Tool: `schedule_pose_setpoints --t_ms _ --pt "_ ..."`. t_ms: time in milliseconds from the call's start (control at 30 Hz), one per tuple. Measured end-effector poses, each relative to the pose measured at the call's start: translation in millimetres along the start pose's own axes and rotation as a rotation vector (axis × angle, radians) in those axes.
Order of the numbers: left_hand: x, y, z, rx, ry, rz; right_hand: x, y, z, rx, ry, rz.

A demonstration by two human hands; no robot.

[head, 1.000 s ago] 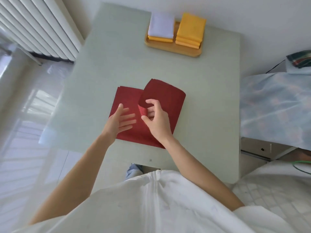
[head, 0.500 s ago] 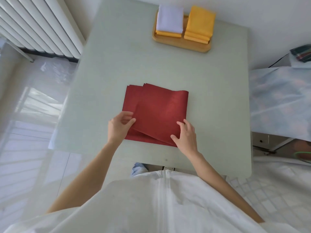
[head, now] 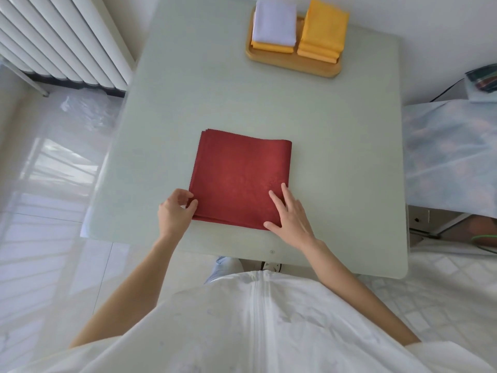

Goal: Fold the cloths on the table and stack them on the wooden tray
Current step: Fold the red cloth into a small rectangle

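Observation:
A dark red cloth [head: 239, 176] lies folded into a flat square in the middle of the pale green table [head: 336, 146]. My left hand [head: 174, 211] pinches its near left corner between thumb and fingers. My right hand [head: 291, 214] rests flat on the near right corner with fingers spread. The wooden tray [head: 293, 64] stands at the table's far edge. It carries a lilac cloth [head: 274, 22] on a yellow one at the left and a stack of folded yellow cloths [head: 322, 30] at the right.
A white radiator [head: 53, 39] lines the wall at the left. A surface under a translucent cover [head: 451, 154] stands close to the table's right edge. Bare tabletop lies between the red cloth and the tray.
The red cloth's upper flap has been brought over and squared with the layers beneath. My left hand slid to the near left corner, my right hand to the near right corner.

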State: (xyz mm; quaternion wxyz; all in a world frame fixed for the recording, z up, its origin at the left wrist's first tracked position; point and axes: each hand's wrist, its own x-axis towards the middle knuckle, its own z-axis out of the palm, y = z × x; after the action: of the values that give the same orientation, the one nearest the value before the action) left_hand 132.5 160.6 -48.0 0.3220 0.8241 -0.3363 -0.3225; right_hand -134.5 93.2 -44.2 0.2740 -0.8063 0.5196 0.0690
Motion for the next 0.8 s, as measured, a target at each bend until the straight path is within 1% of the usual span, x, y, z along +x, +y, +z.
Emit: schedule_pose_setpoints --t_ms 67,233,400,567,800 --pt "-0.1 -2.8 -1.4 0.007 -0.012 0.015 -1.9 0.7 1.1 0.01 0.005 0.003" --pt "-3.0 -8.7 -4.0 0.027 -0.007 -0.061 -2.4 6.0 8.9 0.0 -0.066 -0.018" --pt "-0.9 -18.6 -4.0 0.145 -0.024 0.05 -2.5 8.6 8.7 0.011 -0.05 -0.041" --pt "0.9 -19.1 -5.0 0.22 -0.05 0.123 9.2 15.0 -4.2 -0.049 0.066 -0.065" --pt "4.4 -19.4 -4.6 0.303 -0.092 0.139 64.8 24.5 -28.2 -0.096 0.008 0.036"
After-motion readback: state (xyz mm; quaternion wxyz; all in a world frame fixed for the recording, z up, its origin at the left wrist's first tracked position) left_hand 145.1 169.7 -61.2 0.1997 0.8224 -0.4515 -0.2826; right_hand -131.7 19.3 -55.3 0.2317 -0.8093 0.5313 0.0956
